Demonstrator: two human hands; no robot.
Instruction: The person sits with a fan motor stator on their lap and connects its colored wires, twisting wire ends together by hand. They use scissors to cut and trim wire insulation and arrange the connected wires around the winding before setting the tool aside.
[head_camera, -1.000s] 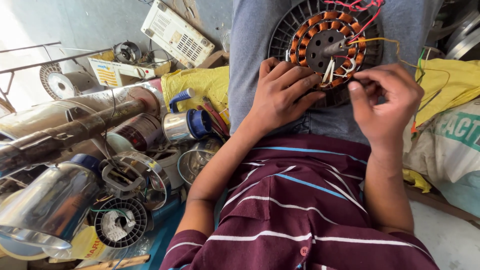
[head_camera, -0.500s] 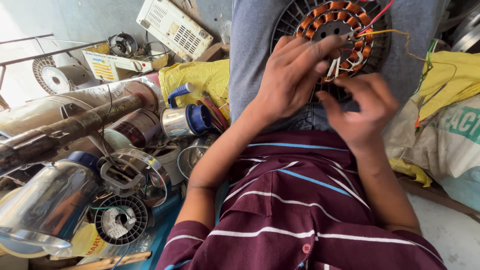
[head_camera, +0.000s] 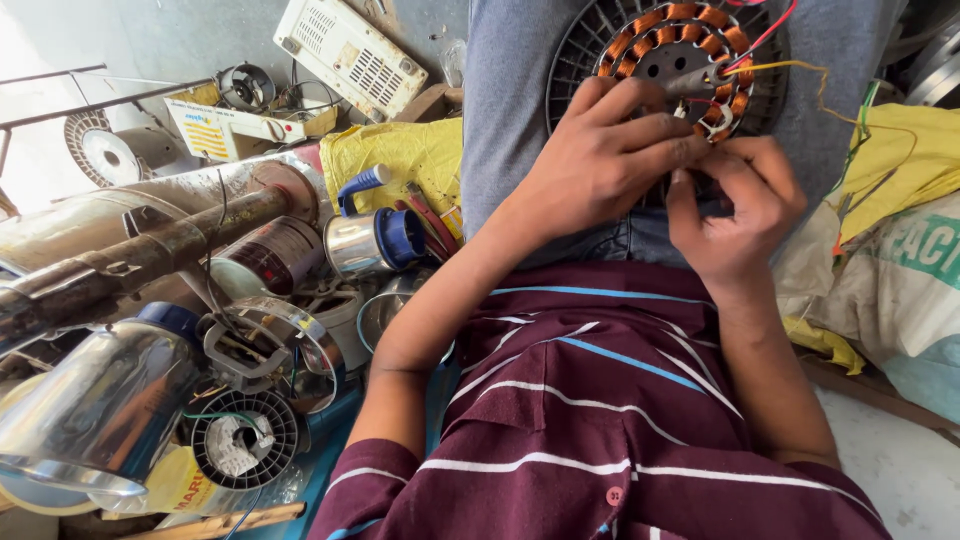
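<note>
The fan stator (head_camera: 668, 60), ringed with copper coils, rested on the person's lap. The left hand (head_camera: 600, 160) lay across its lower edge, fingers curled over the windings. The right hand (head_camera: 735, 215) pinched the wire leads (head_camera: 722, 112) just beside it.

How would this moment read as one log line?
left hand: on stator | right hand: pinching at coil wires | stator on lap

Repair workshop: motor parts (head_camera: 245, 440), metal housings (head_camera: 95, 415).
</note>
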